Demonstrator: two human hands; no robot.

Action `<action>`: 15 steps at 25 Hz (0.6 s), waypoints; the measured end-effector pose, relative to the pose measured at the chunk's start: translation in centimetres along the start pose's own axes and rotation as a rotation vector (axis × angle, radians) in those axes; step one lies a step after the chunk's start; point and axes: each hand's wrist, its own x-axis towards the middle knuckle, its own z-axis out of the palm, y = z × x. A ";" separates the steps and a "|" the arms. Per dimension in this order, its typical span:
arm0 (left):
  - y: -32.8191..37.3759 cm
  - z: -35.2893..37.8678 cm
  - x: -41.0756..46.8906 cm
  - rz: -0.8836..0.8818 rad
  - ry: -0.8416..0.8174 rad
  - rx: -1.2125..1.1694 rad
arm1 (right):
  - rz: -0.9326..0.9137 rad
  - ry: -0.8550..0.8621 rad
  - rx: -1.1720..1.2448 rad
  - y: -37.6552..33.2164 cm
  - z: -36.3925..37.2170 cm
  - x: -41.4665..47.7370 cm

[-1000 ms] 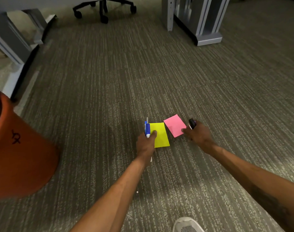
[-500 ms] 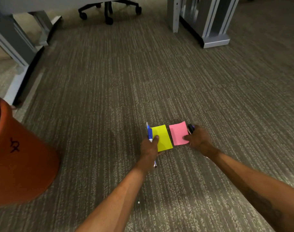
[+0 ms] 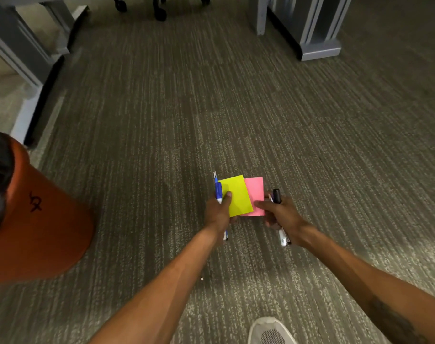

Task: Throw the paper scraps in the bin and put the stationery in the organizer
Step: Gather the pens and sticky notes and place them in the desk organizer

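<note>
My left hand (image 3: 219, 214) grips a blue and white pen (image 3: 218, 191) together with a yellow paper sheet (image 3: 237, 194), thumb on top of the sheet. My right hand (image 3: 279, 214) holds a black-capped marker (image 3: 276, 196) and pinches a pink paper sheet (image 3: 256, 194). The pink sheet's left edge lies under the yellow one. Both sheets are held just above the carpet. An orange bin (image 3: 35, 219) stands at the left, dark inside, with a black scribble on its wall.
Grey striped carpet (image 3: 236, 108) covers the floor. Grey desk legs (image 3: 20, 45) stand at the far left, a grey cabinet base (image 3: 318, 48) at the far right, office chair wheels (image 3: 159, 13) at the top. My white shoe (image 3: 268, 331) shows at the bottom.
Both hands have lifted the sheets off the carpet and brought them together; the pink sheet now slips under the yellow one. The marker's white end shows below my right hand.
</note>
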 end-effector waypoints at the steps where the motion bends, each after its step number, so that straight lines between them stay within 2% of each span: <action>1: 0.5 -0.4 -0.3 -0.010 0.000 0.038 | 0.000 -0.025 -0.015 -0.4 0.1 -0.6; 5: 3.3 -1.2 -2.5 -0.030 0.025 0.140 | 0.000 -0.115 -0.012 -3.1 0.8 -2.9; 10: 8.4 -2.0 -7.9 -0.055 -0.008 0.093 | 0.054 -0.279 0.008 -9.6 1.4 -8.0; 15: 15.6 -4.1 -14.4 -0.081 0.011 0.053 | 0.049 -0.291 0.013 -18.4 1.3 -15.1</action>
